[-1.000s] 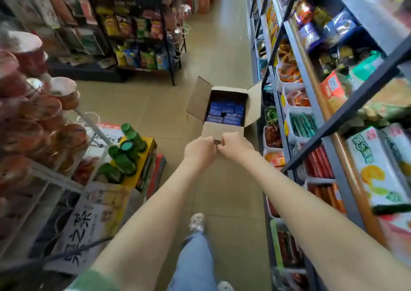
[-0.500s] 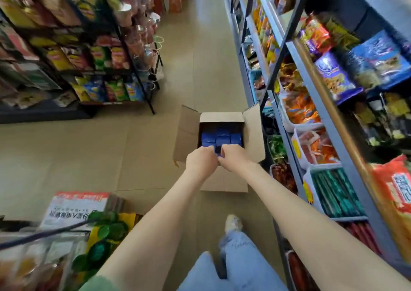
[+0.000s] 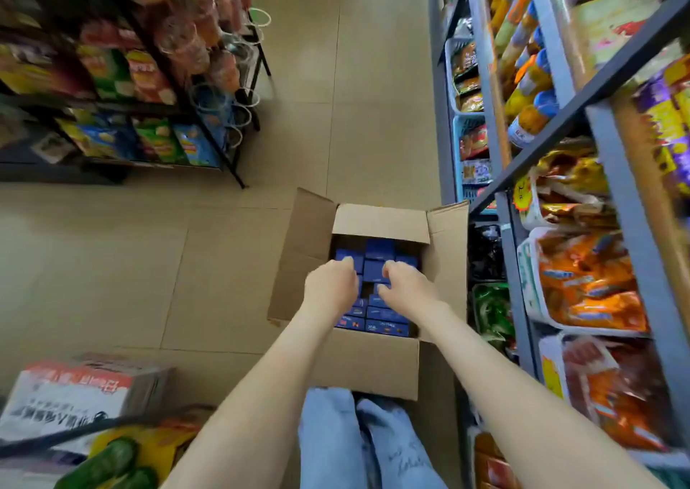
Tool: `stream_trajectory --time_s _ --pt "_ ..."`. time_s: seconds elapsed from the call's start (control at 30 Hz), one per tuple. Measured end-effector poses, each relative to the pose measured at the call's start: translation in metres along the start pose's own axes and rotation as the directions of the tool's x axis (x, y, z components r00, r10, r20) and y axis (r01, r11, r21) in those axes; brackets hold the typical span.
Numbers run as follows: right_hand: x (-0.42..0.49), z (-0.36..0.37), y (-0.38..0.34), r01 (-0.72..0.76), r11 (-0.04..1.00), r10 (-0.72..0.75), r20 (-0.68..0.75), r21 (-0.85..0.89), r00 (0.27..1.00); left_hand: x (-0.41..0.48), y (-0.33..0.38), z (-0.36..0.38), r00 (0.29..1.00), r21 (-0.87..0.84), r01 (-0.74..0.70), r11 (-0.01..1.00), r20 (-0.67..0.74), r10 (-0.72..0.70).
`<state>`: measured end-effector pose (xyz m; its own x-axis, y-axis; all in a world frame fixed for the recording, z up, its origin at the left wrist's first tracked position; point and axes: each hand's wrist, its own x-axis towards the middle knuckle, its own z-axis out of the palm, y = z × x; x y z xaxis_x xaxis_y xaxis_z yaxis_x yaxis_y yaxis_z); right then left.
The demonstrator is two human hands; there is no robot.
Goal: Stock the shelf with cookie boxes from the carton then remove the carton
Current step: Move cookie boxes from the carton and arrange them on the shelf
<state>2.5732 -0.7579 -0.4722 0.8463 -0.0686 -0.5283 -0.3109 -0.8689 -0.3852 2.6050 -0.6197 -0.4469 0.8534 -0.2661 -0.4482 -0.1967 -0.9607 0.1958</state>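
Your left hand [image 3: 330,287] and right hand [image 3: 407,286] curl over blue cookie boxes [image 3: 386,315] in the open brown carton [image 3: 379,220]; grip unclear.

The open brown cardboard carton [image 3: 366,369] stands on the beige tiled floor [image 3: 224,245]. Inside the carton lie the small blue cookie boxes [image 3: 384,326], packed in rows. The left grip [image 3: 330,287] and the right grip [image 3: 407,287] are both over these boxes, near the middle of the carton and close together. Just beside the carton, on its right, stands the tall grey metal shelf [image 3: 519,301] with snack bags. Behind the carton to the left, well apart, stands a black wire rack [image 3: 220,152]. Before the carton are the person's legs in pale jeans [image 3: 336,432]. Before the carton to the left, well apart, lies a white printed cardboard case [image 3: 67,395].
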Motion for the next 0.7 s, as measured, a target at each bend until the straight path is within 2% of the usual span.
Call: stream_trajectory --time_s 0.27,0.43,0.6,0.7 --pt "0.153 0.098 0.087 -0.136 0.990 0.134 0.036 0.048 0.990 0.150 -0.027 0.127 0.995 -0.024 -0.040 0.999 0.092 0.042" --pt "0.244 0.175 0.158 -0.225 0.969 0.215 0.106 0.099 0.971 0.229 -0.054 0.230 0.990 -0.082 -0.011 0.997 0.137 0.022" --pt "0.322 0.247 0.200 -0.190 0.976 0.175 0.141 0.103 0.974 0.292 -0.078 0.321 0.981 -0.111 0.014 0.994 0.194 0.008" --pt "0.371 0.276 0.215 -0.133 0.991 0.131 0.084 0.025 0.988 0.327 -0.087 0.363 0.982 -0.141 0.005 0.990 0.185 0.021"
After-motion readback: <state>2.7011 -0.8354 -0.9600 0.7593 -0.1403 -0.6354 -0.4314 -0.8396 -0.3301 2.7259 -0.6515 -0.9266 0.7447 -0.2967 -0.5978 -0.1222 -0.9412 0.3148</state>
